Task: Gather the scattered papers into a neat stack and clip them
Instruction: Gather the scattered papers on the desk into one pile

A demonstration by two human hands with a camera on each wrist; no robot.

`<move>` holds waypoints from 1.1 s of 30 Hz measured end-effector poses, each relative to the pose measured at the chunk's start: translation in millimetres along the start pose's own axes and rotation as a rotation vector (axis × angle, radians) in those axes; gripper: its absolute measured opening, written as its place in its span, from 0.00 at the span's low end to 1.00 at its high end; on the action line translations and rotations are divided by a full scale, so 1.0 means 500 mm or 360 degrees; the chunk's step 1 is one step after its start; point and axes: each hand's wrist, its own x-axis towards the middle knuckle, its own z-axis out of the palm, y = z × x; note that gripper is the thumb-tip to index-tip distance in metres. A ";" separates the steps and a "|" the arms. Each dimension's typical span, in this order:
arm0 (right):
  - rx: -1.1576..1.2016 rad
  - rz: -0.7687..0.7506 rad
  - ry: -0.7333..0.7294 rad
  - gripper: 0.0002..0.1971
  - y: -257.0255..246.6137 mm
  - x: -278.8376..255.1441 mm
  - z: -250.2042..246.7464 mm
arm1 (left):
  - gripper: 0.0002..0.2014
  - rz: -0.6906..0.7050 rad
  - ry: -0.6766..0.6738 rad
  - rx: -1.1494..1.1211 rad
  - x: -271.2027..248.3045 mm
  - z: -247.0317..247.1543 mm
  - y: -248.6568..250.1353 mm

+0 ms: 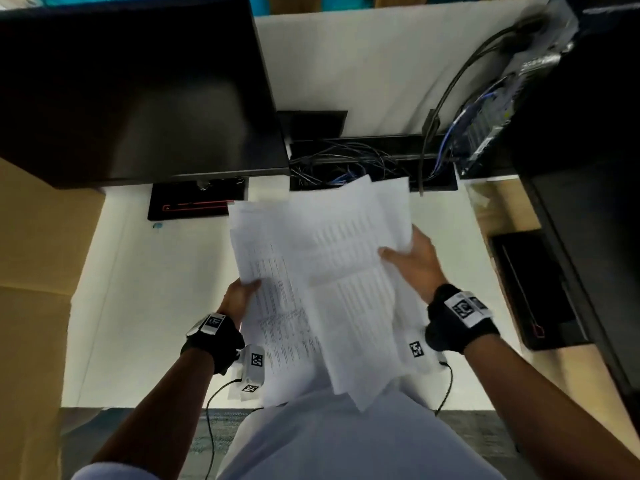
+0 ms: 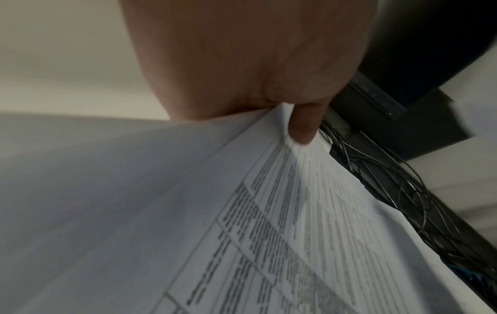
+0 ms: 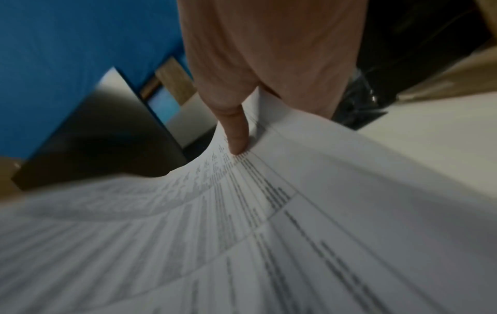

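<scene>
The papers [image 1: 322, 285] sit above the desk [image 1: 138, 289], before the monitor [image 1: 138, 91] and cable tray [image 1: 346, 161].

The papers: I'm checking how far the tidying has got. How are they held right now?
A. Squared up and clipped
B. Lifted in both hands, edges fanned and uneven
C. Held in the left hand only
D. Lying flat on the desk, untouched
B: the left hand and right hand each pinch a side of the papers, whose sheets splay at different angles; no clip shows.
</scene>
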 end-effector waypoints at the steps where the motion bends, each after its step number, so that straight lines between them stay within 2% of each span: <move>1: -0.0044 0.0044 -0.0044 0.24 0.017 0.003 0.020 | 0.18 -0.0016 -0.0008 -0.0040 -0.013 0.008 0.009; 3: -0.0066 0.0116 -0.0117 0.26 0.045 0.006 0.060 | 0.23 -0.0057 -0.0035 -0.0108 -0.022 0.016 0.012; 6: -0.0096 0.0187 -0.0268 0.24 0.065 0.000 0.118 | 0.42 0.0028 -0.0116 -0.0129 -0.023 0.013 0.011; 7: -0.0099 0.0199 -0.0320 0.24 0.073 -0.002 0.137 | 0.44 0.0080 -0.0081 -0.0079 -0.014 0.008 0.003; 9: -0.0077 0.0234 -0.0437 0.24 0.084 -0.010 0.168 | 0.38 0.0145 -0.0009 0.0061 0.007 -0.002 -0.019; 12: -0.0245 0.0194 -0.0672 0.22 0.098 -0.007 0.180 | 0.33 0.0081 -0.0008 0.0219 0.034 -0.019 -0.045; 13: -0.0309 0.0138 -0.0659 0.20 0.104 -0.001 0.174 | 0.31 0.0067 -0.0017 0.0207 0.039 -0.024 -0.050; 14: -0.0374 0.0061 -0.0541 0.18 0.106 0.004 0.162 | 0.29 0.0052 -0.0026 0.0201 0.034 -0.023 -0.047; 16: -0.0527 -0.0085 -0.0154 0.15 0.115 0.025 0.121 | 0.26 0.0061 -0.0032 0.0174 0.029 -0.023 -0.048; 17: -0.0628 -0.0129 0.0007 0.17 0.119 0.039 0.094 | 0.24 0.0070 -0.0036 0.0162 0.025 -0.022 -0.048; 19: -0.0864 -0.0156 0.0170 0.26 0.124 0.068 0.039 | 0.22 0.0079 -0.0039 0.0147 0.023 -0.023 -0.054; 22: -0.1340 -0.0073 0.0057 0.52 0.142 0.112 -0.021 | 0.15 0.0096 -0.0035 0.0144 0.020 -0.019 -0.055; 24: -0.1536 -0.0054 -0.0080 0.64 0.153 0.128 -0.036 | 0.13 0.0100 -0.0024 0.0137 0.017 -0.016 -0.056; 26: -0.1586 -0.0064 -0.0169 0.67 0.161 0.131 -0.037 | 0.13 0.0113 -0.0012 0.0131 0.015 -0.014 -0.058; 33: -0.1476 -0.0165 -0.0262 0.61 0.167 0.107 -0.036 | 0.11 0.0146 -0.0008 0.0167 0.016 -0.015 -0.060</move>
